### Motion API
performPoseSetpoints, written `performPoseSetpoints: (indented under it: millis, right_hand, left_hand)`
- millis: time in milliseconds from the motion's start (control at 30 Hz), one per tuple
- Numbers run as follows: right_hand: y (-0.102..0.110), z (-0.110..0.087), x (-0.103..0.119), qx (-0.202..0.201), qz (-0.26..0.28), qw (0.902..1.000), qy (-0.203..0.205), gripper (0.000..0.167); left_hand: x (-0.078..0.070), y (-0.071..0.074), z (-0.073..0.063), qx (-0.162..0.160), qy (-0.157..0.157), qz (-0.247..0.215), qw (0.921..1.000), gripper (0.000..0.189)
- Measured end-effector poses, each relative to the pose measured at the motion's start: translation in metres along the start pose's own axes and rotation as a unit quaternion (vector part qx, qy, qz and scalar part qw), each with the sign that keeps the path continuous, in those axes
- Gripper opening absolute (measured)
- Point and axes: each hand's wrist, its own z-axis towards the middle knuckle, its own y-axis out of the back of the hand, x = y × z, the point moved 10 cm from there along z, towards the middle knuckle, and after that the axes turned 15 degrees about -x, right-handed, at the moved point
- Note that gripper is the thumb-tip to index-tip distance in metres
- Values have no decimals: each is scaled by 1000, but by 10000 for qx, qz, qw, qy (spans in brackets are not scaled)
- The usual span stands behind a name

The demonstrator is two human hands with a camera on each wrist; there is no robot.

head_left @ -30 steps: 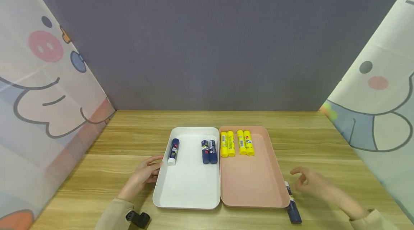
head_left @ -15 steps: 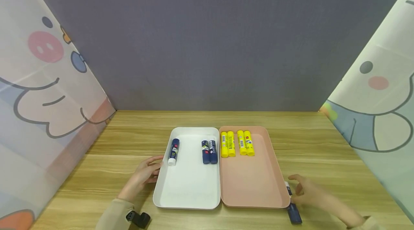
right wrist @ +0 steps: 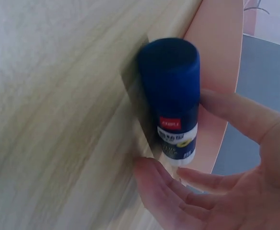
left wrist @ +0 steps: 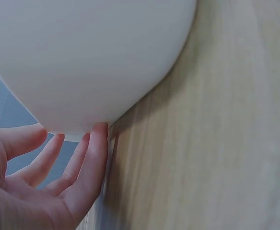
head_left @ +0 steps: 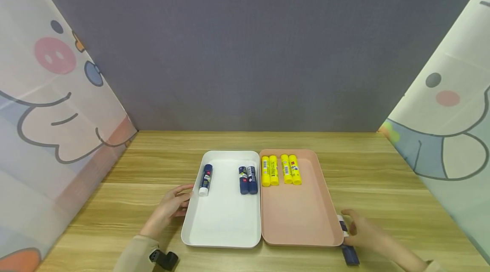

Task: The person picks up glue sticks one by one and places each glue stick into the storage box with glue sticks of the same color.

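Observation:
In the head view, my left hand (head_left: 168, 208) rests beside the white tray (head_left: 220, 238), its fingertips touching the outer wall. The left wrist view shows those fingers (left wrist: 94, 163) extended against the tray's side. My right hand (head_left: 363, 231) reaches over a navy glue stick (head_left: 350, 255) lying on the table by the pink tray (head_left: 302, 233). In the right wrist view, my thumb touches the navy cap of this glue stick (right wrist: 171, 81), and my fingers curve near its white end, with a small gap showing. The hand partly covers the stick in the head view.
Inside the white tray lie a navy glue stick (head_left: 205, 179) at left and a pair of navy glue sticks (head_left: 248, 179) at right. Several yellow glue sticks (head_left: 273, 170) lie at the back of the pink tray. The trays stand side by side on the wooden table (head_left: 160, 153).
My right hand has come down and toward me onto the navy glue stick by the pink tray, whose near end has shifted slightly right. The left hand has stayed put.

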Motion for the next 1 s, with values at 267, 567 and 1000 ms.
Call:
performPoseSetpoints:
  millis: [267, 567, 1000]
  right_hand:
    - [-3, -1, -3, 154, 275, 9992, -241, 64]
    - [-5, 0, -9, 70, 322, 9973, -655, 61]
    - [-7, -1, -11, 6, 304, 9934, -1108, 61]
  left_hand:
    - [1, 0, 0, -11, 13, -4, 10000, 45]
    - [0, -2, -1, 108, -22, -64, 9999, 46]
    - [0, -1, -1, 30, -8, -43, 10000, 45]
